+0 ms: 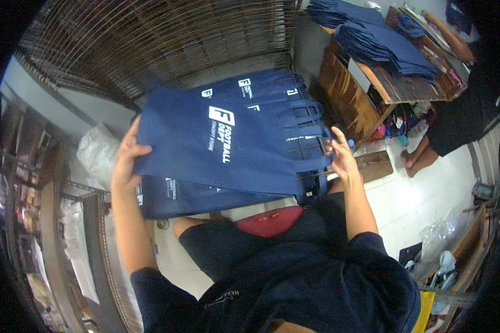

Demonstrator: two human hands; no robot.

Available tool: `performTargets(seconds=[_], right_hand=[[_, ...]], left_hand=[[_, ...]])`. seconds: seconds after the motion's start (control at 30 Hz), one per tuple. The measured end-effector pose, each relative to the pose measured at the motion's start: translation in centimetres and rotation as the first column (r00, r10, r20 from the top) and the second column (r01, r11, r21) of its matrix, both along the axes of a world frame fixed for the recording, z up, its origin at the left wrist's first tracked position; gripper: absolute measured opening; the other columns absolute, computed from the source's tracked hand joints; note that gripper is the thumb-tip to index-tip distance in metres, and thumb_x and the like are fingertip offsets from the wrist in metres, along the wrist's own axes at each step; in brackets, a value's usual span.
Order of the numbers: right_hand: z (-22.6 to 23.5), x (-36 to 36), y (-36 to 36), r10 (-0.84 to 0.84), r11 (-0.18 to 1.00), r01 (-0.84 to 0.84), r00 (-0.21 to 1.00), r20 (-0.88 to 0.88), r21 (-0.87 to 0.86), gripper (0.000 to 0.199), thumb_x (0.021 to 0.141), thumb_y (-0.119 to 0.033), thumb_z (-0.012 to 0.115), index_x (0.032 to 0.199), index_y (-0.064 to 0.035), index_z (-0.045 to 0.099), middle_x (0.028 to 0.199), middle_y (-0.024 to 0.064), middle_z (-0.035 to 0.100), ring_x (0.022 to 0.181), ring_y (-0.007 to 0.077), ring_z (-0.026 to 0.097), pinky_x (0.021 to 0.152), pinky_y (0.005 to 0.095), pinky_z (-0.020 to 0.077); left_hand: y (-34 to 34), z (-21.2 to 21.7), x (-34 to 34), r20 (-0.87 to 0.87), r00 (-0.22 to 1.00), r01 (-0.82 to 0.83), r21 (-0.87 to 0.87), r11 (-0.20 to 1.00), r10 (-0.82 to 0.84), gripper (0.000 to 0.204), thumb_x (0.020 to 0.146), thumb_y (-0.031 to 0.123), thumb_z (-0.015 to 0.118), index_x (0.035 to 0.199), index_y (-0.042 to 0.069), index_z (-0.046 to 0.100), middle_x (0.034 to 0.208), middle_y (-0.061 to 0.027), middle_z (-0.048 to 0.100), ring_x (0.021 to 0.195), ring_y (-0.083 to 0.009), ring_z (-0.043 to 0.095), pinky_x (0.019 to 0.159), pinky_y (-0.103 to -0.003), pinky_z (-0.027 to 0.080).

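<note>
A navy blue fabric tote bag with white print is stretched out flat between my two hands. At its bottom edge on the left, my left hand is closed, thumb on top and fingers behind the cloth. My right hand is curled at the handle end on the right, gripping the strap; some of its fingers are raised. More navy tote bags with the same white print lie spread in layers underneath and behind, their looped handles pointing right.
A wire rack rises behind the bags. Folded navy bags are piled on a worn wooden table at the far right, where another person sits. Shelving stands left, beside a white plastic sack. A red seat is below me.
</note>
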State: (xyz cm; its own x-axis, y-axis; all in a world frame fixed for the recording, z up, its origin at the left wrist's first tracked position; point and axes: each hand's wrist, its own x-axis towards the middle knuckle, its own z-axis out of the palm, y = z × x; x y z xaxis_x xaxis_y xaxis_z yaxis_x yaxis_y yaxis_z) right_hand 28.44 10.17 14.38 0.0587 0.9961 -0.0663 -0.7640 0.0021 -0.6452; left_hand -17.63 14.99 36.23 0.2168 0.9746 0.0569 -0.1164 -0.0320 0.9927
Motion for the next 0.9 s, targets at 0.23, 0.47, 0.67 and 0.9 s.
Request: performTargets(seconds=[0.23,0.47,0.67,0.9], right_hand=[[0.7,4.8,-0.4,0.07,0.993,-0.036,0.946,0.316,-0.113,0.045,0.081,-0.003,0.061,0.124,-0.0102,0.048,0.105,0.0082,0.059,0.089,0.0149,0.057,0.075,0.0295,0.0462],[4.0,7.5,-1.4,0.183,0.94,0.113,0.627,0.757,-0.321,0.064,0.071,0.004,0.055,0.132,-0.0079,0.04,0.134,0.0098,0.039,0.101,0.0154,0.055,0.081,0.0256,0.0469],[1.2,10.3,0.5,0.147,0.962,0.094,0.616,0.774,-0.257,0.056,0.073,0.006,0.054,0.126,-0.009,0.045,0.119,0.0059,0.05,0.096,0.013,0.056,0.067,0.0224,0.0461],[-0.1,9.4,3.0,0.097,0.98,0.096,0.543,0.834,-0.176,0.046,0.076,0.005,0.056,0.119,-0.0101,0.05,0.106,0.0015,0.058,0.088,0.0112,0.056,0.068,0.0239,0.0442]], left_hand=[[-3.6,-11.8,-0.7,0.077,0.992,-0.078,-0.235,0.969,0.098,0.081,0.066,-0.007,0.054,0.141,0.0,0.025,0.139,-0.0169,0.038,0.123,-0.0263,0.043,0.102,-0.033,0.036],[-7.1,-25.3,6.0,-0.013,0.993,-0.119,-0.251,0.961,0.119,0.065,0.074,-0.007,0.063,0.133,-0.002,0.038,0.13,-0.0101,0.048,0.118,-0.0189,0.045,0.1,-0.03,0.034],[-7.5,-27.8,8.5,0.009,0.973,-0.222,-0.226,0.948,0.23,0.065,0.071,-0.011,0.051,0.134,-0.003,0.038,0.129,-0.0095,0.05,0.114,-0.0173,0.048,0.096,-0.027,0.037],[-6.1,-30.4,7.1,-0.326,0.853,-0.416,0.051,0.908,0.409,0.063,0.072,-0.004,0.055,0.133,0.002,0.042,0.121,-0.0202,0.056,0.107,-0.0261,0.057,0.09,-0.031,0.044]])
